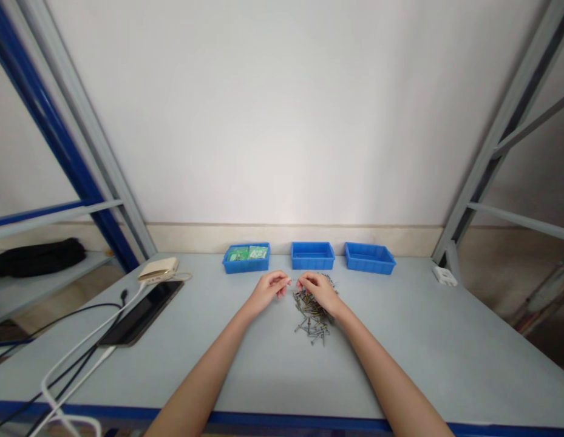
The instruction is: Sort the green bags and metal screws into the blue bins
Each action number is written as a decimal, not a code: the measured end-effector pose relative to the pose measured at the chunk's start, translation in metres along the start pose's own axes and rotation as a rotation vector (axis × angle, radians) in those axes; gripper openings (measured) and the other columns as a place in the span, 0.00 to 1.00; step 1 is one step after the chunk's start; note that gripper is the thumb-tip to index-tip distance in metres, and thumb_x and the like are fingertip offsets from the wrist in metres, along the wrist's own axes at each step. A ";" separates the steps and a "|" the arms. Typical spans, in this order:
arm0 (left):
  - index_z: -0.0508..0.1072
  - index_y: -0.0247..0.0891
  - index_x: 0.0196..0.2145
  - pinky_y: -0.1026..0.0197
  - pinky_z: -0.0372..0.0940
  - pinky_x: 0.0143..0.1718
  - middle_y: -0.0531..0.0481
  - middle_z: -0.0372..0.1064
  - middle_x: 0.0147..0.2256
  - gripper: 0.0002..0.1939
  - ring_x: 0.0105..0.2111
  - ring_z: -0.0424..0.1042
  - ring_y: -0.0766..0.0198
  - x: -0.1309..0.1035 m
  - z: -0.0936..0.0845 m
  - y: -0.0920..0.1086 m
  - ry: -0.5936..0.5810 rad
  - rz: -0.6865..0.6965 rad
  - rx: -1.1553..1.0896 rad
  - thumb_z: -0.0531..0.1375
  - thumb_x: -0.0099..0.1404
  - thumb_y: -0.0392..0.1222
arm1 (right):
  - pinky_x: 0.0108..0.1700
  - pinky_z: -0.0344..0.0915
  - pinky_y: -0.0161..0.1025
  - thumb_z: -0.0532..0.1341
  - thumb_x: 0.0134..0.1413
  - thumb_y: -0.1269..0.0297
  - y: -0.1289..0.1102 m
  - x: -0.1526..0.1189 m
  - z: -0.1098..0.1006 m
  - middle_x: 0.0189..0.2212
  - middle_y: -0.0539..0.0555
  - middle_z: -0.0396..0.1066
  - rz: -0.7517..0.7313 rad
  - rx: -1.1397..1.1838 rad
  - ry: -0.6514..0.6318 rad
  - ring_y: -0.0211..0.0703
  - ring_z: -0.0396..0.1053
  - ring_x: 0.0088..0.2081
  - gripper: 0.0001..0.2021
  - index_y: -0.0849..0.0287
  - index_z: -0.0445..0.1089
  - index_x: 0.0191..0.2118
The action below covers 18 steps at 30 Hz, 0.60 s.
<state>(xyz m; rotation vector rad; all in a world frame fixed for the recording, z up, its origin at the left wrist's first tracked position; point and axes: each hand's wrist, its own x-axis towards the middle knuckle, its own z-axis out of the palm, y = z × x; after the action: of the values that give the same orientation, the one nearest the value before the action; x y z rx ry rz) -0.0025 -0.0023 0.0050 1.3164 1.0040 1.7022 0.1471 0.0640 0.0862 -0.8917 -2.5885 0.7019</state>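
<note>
Over the middle of the table, my left hand (269, 287) has thumb and fingers pinched together. My right hand (320, 290) makes a similar pinch facing it, with a small gap between the fingertips. Something tiny and thin shows at the fingertips, too small to name. Beneath and beside my right hand lies a loose pile of thin metal screws (312, 321), some yellowish, partly hidden by that hand. Behind the hands stand a blue bin with green-and-white packets (246, 266), a middle blue bin (312, 264) with a few tiny bits, and a right blue bin (371, 266).
On the left of the grey table (263, 376) lie a dark tablet (142, 312), a cream-coloured box (158, 269) and several black and white cables (81, 352). A white plug adapter (444, 276) sits at the right. Metal frame posts rise at both sides before a white wall.
</note>
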 end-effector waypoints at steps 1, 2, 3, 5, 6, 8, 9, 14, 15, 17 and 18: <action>0.64 0.36 0.22 0.66 0.56 0.23 0.55 0.59 0.17 0.20 0.19 0.59 0.69 0.000 0.000 0.001 0.010 0.005 -0.005 0.55 0.56 0.57 | 0.33 0.56 0.32 0.51 0.53 0.60 -0.001 -0.001 0.000 0.25 0.49 0.68 0.000 0.004 -0.013 0.36 0.63 0.28 0.14 0.60 0.68 0.25; 0.63 0.36 0.21 0.66 0.55 0.22 0.55 0.58 0.16 0.20 0.18 0.58 0.69 0.000 0.001 0.001 0.019 0.007 -0.002 0.54 0.56 0.57 | 0.32 0.56 0.32 0.51 0.53 0.61 -0.001 -0.001 0.001 0.24 0.49 0.67 0.007 0.001 -0.021 0.36 0.62 0.27 0.13 0.60 0.67 0.24; 0.62 0.36 0.19 0.66 0.54 0.21 0.56 0.56 0.15 0.21 0.17 0.57 0.70 0.000 0.002 0.000 0.024 0.003 0.007 0.53 0.57 0.58 | 0.31 0.55 0.31 0.51 0.53 0.61 -0.001 -0.002 0.002 0.22 0.48 0.66 0.015 -0.007 -0.027 0.36 0.61 0.26 0.13 0.60 0.66 0.23; 0.61 0.36 0.16 0.66 0.51 0.20 0.57 0.53 0.13 0.23 0.15 0.54 0.71 0.000 0.004 -0.002 0.026 -0.016 0.029 0.52 0.58 0.58 | 0.29 0.54 0.31 0.50 0.53 0.62 0.000 -0.002 0.004 0.18 0.47 0.61 0.035 -0.025 -0.022 0.35 0.59 0.23 0.14 0.60 0.63 0.20; 0.60 0.36 0.16 0.66 0.50 0.19 0.57 0.52 0.12 0.24 0.14 0.53 0.72 0.000 0.005 -0.004 0.020 -0.027 0.034 0.51 0.58 0.58 | 0.28 0.54 0.31 0.50 0.53 0.62 0.001 -0.002 0.005 0.17 0.47 0.60 0.043 -0.031 -0.016 0.35 0.58 0.22 0.15 0.60 0.62 0.19; 0.62 0.36 0.18 0.66 0.50 0.18 0.57 0.53 0.12 0.24 0.14 0.53 0.72 0.001 0.008 -0.008 0.004 -0.033 0.019 0.51 0.58 0.59 | 0.28 0.54 0.32 0.49 0.54 0.60 0.003 0.000 0.006 0.16 0.47 0.60 0.049 -0.035 -0.006 0.35 0.58 0.22 0.17 0.60 0.62 0.19; 0.64 0.35 0.20 0.67 0.49 0.18 0.57 0.55 0.13 0.23 0.13 0.53 0.72 0.002 0.009 -0.010 0.003 -0.030 0.002 0.51 0.58 0.59 | 0.29 0.54 0.32 0.49 0.55 0.59 0.004 0.001 0.006 0.17 0.48 0.62 0.045 -0.037 0.005 0.35 0.59 0.23 0.17 0.61 0.63 0.20; 0.65 0.35 0.26 0.67 0.47 0.16 0.58 0.57 0.16 0.20 0.13 0.52 0.73 0.003 0.009 -0.011 0.034 -0.034 -0.005 0.55 0.55 0.58 | 0.35 0.58 0.34 0.52 0.54 0.57 0.001 0.000 0.001 0.26 0.52 0.70 0.003 -0.076 0.037 0.39 0.65 0.29 0.15 0.61 0.69 0.26; 0.64 0.35 0.24 0.67 0.47 0.16 0.59 0.55 0.15 0.21 0.13 0.51 0.73 0.003 0.008 -0.011 0.036 -0.036 0.011 0.54 0.56 0.58 | 0.35 0.58 0.34 0.52 0.54 0.57 0.000 -0.001 0.000 0.26 0.52 0.71 0.000 -0.078 0.015 0.39 0.65 0.29 0.15 0.61 0.69 0.26; 0.64 0.35 0.21 0.67 0.47 0.17 0.59 0.51 0.14 0.22 0.14 0.51 0.72 0.002 0.006 -0.009 0.033 -0.029 0.025 0.51 0.59 0.58 | 0.34 0.59 0.33 0.52 0.54 0.57 -0.001 -0.003 -0.004 0.24 0.51 0.70 0.003 -0.061 -0.059 0.38 0.65 0.28 0.16 0.62 0.69 0.25; 0.65 0.35 0.21 0.67 0.49 0.18 0.58 0.52 0.14 0.22 0.14 0.52 0.72 0.001 0.004 -0.008 0.028 -0.020 0.022 0.51 0.59 0.58 | 0.33 0.59 0.33 0.52 0.54 0.57 -0.001 -0.002 -0.007 0.24 0.51 0.70 0.008 -0.045 -0.095 0.38 0.65 0.27 0.16 0.62 0.69 0.25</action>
<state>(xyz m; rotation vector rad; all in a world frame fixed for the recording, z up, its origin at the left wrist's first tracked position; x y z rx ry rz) 0.0023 0.0023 -0.0011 1.2964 1.0515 1.7033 0.1510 0.0639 0.0923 -0.9027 -2.6961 0.7073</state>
